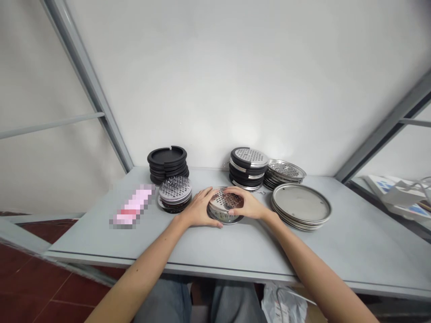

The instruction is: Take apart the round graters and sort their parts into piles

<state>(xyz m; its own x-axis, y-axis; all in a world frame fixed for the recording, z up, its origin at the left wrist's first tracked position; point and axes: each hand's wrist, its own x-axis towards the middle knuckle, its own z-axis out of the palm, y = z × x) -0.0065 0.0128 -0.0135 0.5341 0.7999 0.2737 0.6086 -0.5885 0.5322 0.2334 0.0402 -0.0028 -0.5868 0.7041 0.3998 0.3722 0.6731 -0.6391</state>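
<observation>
A round perforated metal grater disc (222,200) is between my hands at the middle of the table, over a wider round metal piece (232,221) whose rim shows beneath it. My left hand (201,209) curves around its left side, thumb low at the front and fingers towards the back. From the right, my right hand (248,202) grips the edge with thumb and bent fingers. Just left of my left hand stands a stack of grater discs with raised teeth (175,189). My fingers hide parts of the held disc's edge.
Along the wall stand a stack of black rings (167,157), a stack of black-rimmed grater discs (251,158) and metal-rimmed graters (286,169). Flat metal discs (301,204) are piled at right. A blurred pink item (134,206) lies left. Metal frame posts (84,80) flank the grey table (141,244).
</observation>
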